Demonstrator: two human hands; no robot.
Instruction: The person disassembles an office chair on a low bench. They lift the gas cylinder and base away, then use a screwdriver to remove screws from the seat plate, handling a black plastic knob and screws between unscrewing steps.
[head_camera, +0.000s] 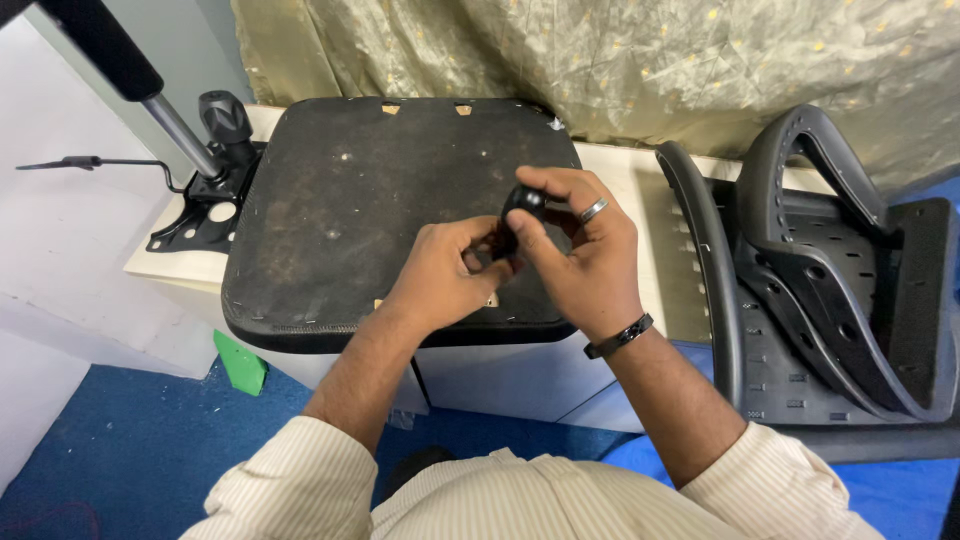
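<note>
Your left hand (450, 270) and right hand (570, 240) pinch a small black knob (523, 203) between them, above an upturned chair seat (340, 200) on the counter (625, 180). The chair back (820, 290) and mechanism plate (205, 215) lie apart, still unattached.

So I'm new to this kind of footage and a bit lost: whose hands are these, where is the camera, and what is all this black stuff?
There is no machine here. A camera worn on a person's head looks down at that person's own two bare hands. The left hand and the right hand, which wears a ring and a dark wristband, together hold a small black rounded part; what exactly it is I cannot tell. Below them an upturned black chair seat lies on a pale table. At the left are a metal bracket with a knob and a metal rod. At the right lies a black plastic chair back. A gold cloth hangs behind.
</note>
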